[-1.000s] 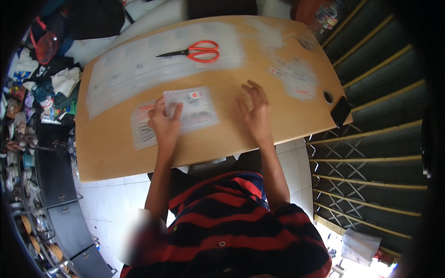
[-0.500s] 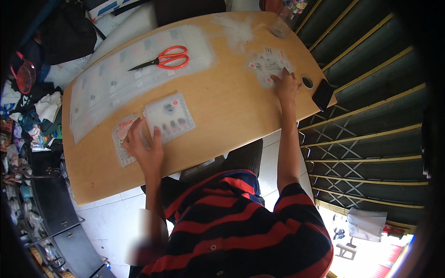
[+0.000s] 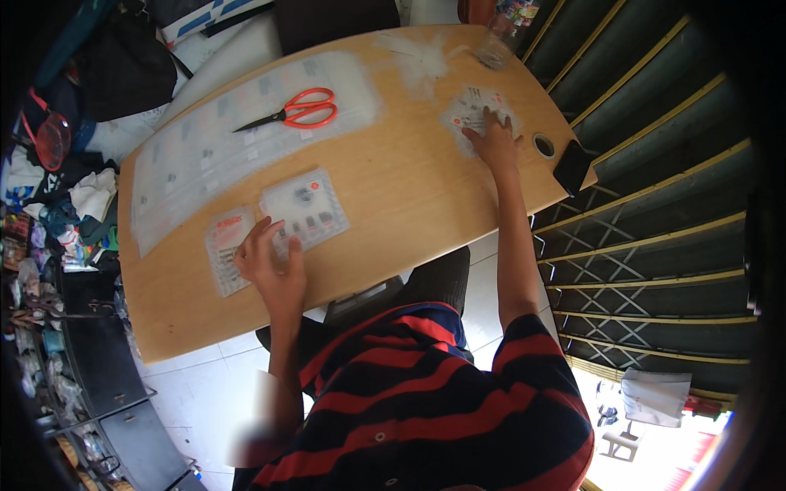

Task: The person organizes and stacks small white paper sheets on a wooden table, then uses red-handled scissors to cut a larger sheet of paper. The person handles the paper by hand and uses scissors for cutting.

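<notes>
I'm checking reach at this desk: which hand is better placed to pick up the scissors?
Left, probably. The left hand rests flat on the packets just below the scissors, on the same side of the table. The right hand is stretched to the far right edge, pressing on another packet.

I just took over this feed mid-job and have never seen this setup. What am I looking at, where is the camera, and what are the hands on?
There is no machine here: a person in a red and dark striped shirt works with bare hands. The one view comes from a wide fisheye camera on the person's head, looking down, so straight edges bend.

On the wooden table lie orange-handled scissors on a long clear plastic sheet. The left hand rests flat on small clear packets. The right hand reaches far out and presses on another pile of packets. Neither hand lifts anything. A dark phone sits at the table's right edge.
</notes>
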The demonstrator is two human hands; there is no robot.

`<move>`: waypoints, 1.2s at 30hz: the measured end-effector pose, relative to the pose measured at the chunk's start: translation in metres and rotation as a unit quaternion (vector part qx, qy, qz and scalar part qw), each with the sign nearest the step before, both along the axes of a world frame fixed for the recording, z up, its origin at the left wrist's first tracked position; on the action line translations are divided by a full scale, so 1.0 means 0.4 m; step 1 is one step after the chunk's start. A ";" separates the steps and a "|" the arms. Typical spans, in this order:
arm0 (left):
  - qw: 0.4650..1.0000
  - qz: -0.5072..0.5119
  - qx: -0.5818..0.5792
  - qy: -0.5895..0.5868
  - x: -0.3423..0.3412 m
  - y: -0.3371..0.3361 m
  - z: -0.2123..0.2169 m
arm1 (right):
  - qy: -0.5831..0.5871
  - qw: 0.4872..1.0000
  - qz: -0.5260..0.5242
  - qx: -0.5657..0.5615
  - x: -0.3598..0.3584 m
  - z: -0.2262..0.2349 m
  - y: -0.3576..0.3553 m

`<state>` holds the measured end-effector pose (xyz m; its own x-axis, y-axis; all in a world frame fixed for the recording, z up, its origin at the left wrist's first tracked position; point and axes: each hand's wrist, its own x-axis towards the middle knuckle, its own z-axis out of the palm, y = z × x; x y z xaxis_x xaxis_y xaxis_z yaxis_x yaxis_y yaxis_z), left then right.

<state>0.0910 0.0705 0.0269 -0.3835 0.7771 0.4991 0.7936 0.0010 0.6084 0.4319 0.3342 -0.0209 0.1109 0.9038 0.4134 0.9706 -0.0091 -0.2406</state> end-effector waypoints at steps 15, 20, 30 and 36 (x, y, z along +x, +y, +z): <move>0.923 -0.177 -0.022 -0.341 0.096 0.030 0.016 | 0.417 0.890 0.182 0.041 -0.243 0.151 -0.310; 0.833 -0.223 0.003 -0.506 0.143 0.063 -0.019 | 0.447 0.837 0.307 -0.066 -0.397 0.121 -0.529; 0.885 -0.344 -0.259 -0.174 -0.168 0.162 0.128 | 0.502 0.772 0.352 -0.166 -0.371 0.076 -0.491; 0.865 -0.379 -0.316 -0.092 -0.222 0.281 0.089 | 0.564 0.727 0.312 -0.238 -0.425 0.066 -0.517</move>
<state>0.0022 0.1831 0.0624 0.3283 0.9354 -0.1314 0.6018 -0.0999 0.7924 0.2618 0.1273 0.0055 -0.3561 0.9345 0.0007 0.0096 0.0045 -0.9999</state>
